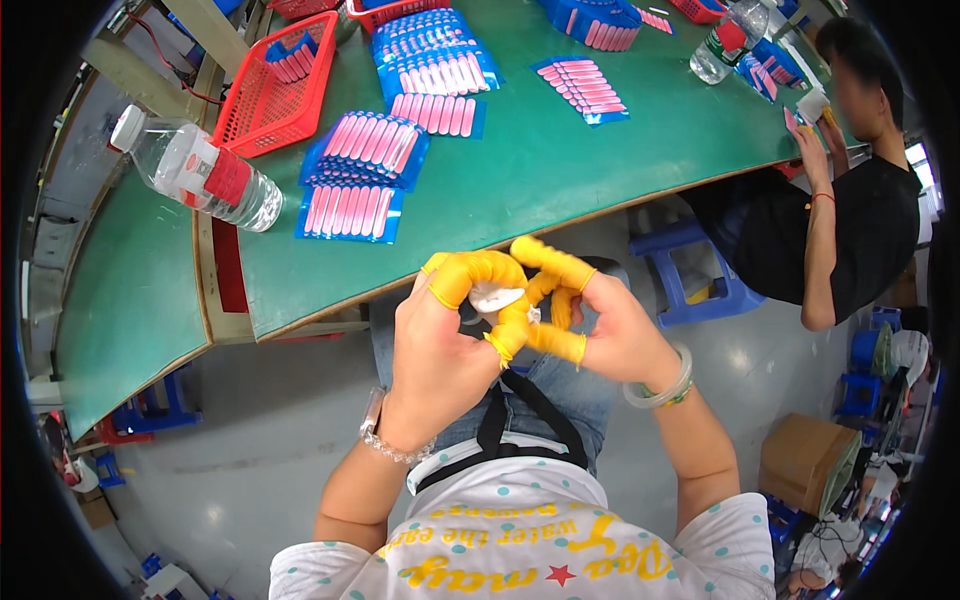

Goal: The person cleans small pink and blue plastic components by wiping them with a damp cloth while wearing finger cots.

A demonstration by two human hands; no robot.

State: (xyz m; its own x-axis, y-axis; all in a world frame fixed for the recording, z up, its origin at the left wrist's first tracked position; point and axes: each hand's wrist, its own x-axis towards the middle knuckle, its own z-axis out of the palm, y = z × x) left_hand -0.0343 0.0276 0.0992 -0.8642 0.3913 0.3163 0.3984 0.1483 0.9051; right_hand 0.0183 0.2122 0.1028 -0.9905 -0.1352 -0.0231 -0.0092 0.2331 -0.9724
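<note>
Both my hands meet over my lap, just off the table's front edge, with yellow finger covers on the fingers and thumbs. My left hand (440, 335) is closed around a soft-looking white piece (491, 299), partly hidden by its fingers; its exact kind does not show. My right hand (618, 325) comes in from the other side. Its index finger is raised and slightly blurred, while the thumb and other fingers close in at the left fingertips. A small white bit (534, 315) shows between the two hands. Whether it belongs to the white piece I cannot tell.
Pink strips on blue sheets (348, 212) lie stacked on the green table (480, 180). A red basket (270, 100) and a water bottle (205, 175) stand left. Another bottle (728, 42) is far right, near a seated person (850, 200) and a blue stool (690, 275).
</note>
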